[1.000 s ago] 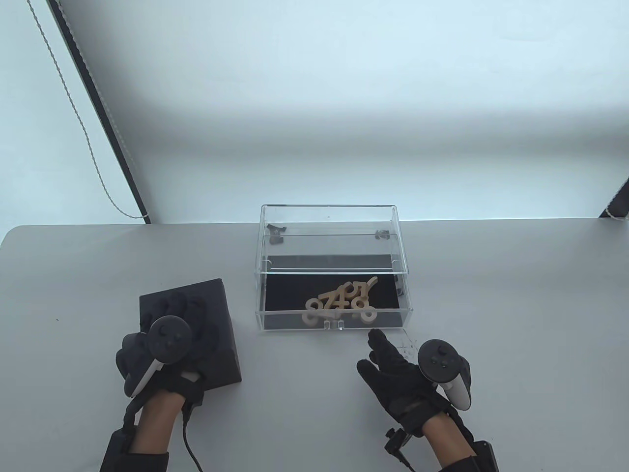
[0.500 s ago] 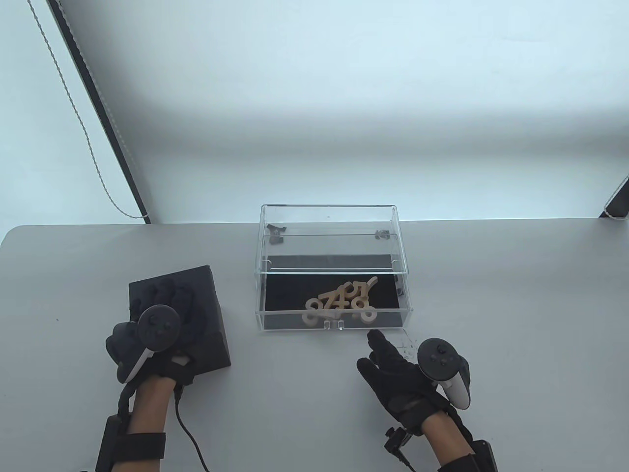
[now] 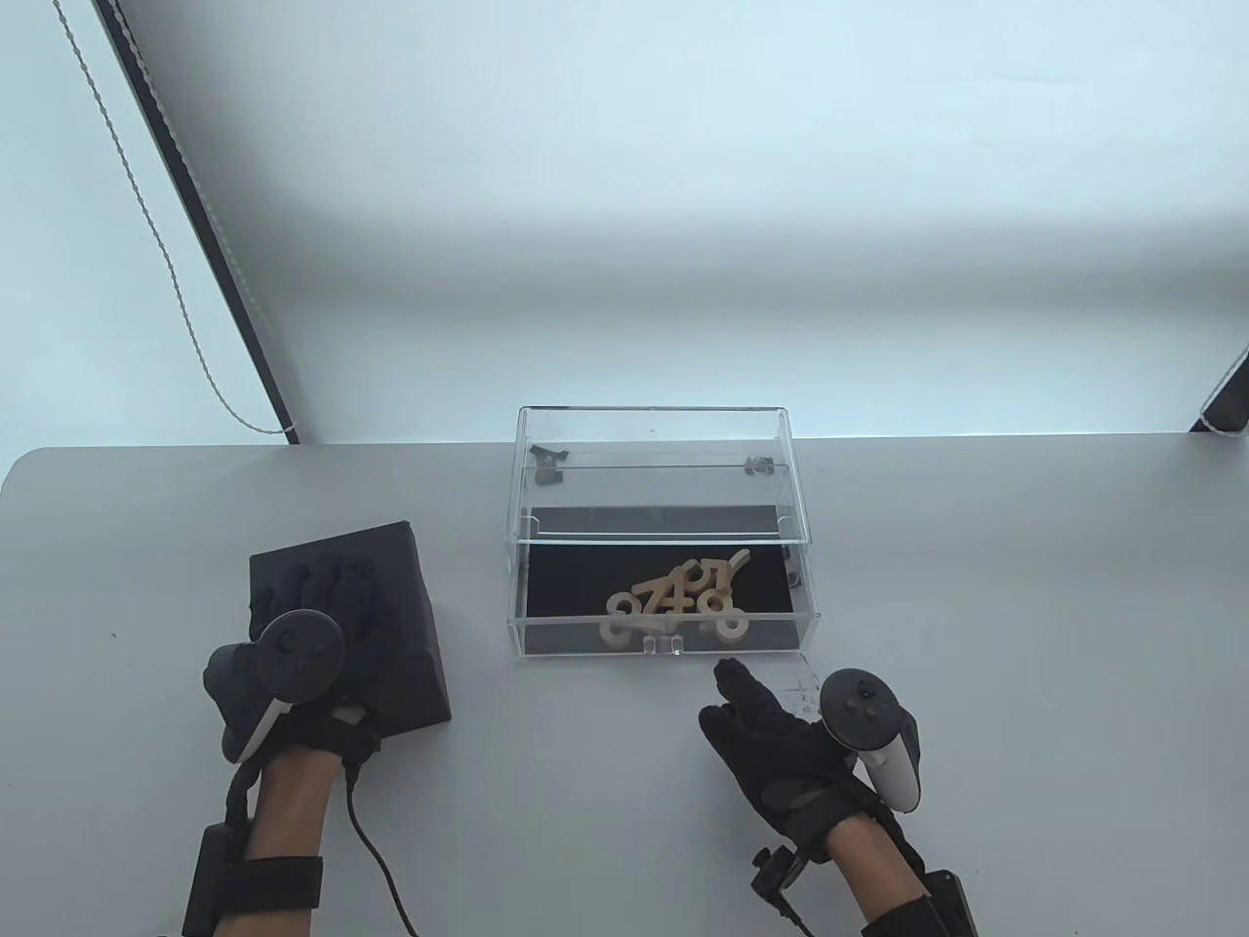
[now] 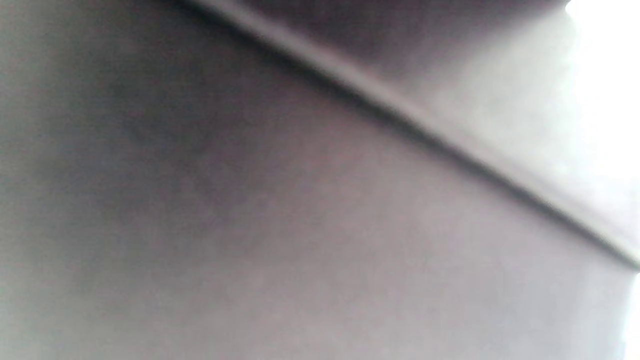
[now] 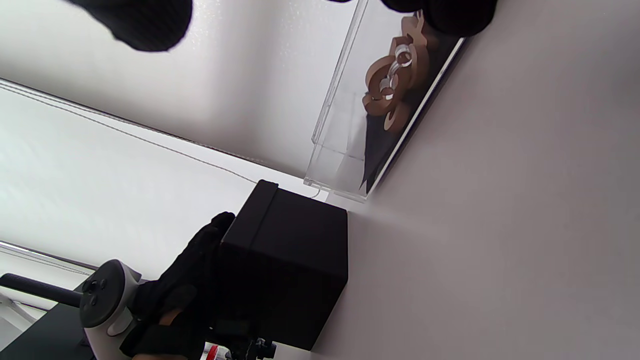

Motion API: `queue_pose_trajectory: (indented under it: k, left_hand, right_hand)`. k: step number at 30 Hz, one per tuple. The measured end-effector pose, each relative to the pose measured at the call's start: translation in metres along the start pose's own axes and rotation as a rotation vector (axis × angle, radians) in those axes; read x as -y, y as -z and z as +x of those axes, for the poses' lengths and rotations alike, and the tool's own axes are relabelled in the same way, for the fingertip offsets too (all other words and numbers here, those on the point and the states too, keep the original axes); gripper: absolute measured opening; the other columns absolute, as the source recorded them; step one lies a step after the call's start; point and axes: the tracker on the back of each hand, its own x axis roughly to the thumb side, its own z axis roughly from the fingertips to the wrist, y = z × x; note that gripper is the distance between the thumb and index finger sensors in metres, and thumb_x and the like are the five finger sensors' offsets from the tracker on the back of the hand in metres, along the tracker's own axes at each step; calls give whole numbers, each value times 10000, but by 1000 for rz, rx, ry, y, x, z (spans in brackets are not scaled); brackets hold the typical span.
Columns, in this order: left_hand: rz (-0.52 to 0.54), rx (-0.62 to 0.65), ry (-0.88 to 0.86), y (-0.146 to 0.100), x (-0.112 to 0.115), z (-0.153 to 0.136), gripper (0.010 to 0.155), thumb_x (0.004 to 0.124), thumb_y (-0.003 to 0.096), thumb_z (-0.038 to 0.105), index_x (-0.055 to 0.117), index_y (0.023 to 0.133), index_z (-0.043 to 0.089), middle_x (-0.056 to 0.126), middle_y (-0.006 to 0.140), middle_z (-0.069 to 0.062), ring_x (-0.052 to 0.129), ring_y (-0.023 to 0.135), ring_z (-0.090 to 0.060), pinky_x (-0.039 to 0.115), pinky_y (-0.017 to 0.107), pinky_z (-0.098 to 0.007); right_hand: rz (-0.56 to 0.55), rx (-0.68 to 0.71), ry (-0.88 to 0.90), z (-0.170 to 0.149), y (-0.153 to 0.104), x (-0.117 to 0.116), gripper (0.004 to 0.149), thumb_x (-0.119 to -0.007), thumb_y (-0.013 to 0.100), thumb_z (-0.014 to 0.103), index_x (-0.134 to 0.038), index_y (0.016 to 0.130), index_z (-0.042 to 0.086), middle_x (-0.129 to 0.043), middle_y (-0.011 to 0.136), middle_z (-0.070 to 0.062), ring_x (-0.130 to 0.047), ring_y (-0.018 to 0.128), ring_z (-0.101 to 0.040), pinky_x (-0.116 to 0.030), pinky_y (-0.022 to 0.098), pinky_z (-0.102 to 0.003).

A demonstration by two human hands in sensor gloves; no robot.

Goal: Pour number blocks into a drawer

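While the black box is sat on the grey surface at the left, it's gripped from above by the left hand, fingers spread and curled over its top. The wooden number blocks are piled in the clear drawer, pulled out toward the near side of its acrylic case, right of the box. The right hand is rested just in front of the drawer, fingers loose and apart, nothing held. The left wrist view is pure blur.
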Motion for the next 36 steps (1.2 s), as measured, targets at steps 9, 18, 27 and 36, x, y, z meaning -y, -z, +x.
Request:
queue_pose_trajectory:
  k: [9,18,27,36]
  left_hand:
    - [-18,29,-33,-17,-4,13,659,627,473,571,642,1031,222,671,1139,-143,566,1041,-440,365,752,-686]
    - [-36,132,-52,-33,-3,46,660,627,473,571,637,1034,222,659,1144,-141,569,1041,-435,374,751,-685]
    - [-87,249,-94,-49,9,82,659,628,473,570,633,1034,225,648,1149,-138,561,1045,-430,386,750,-683]
    - [-113,384,-95,-64,21,113,651,628,473,565,639,1030,228,653,1146,-136,566,1044,-426,386,752,-680]
  right_hand:
    - [20,-15,24,-1,3,-8,922,-641,451,665,-261,1043,69,-262,1088,-284,-447,941,-566,-368,632,-795]
    - [39,-26,80,-3,7,-16,916,-641,458,658,-254,1043,69,-212,1086,-282,-422,947,-568,-372,636,-789]
    - [71,-57,233,-8,27,-35,905,-634,482,643,-212,1043,71,-142,1062,-274,-336,960,-569,-370,646,-776]
    - [63,-102,357,-17,55,-44,915,-614,498,644,-135,1032,76,2,1047,-274,-291,962,-574,-376,652,-766]
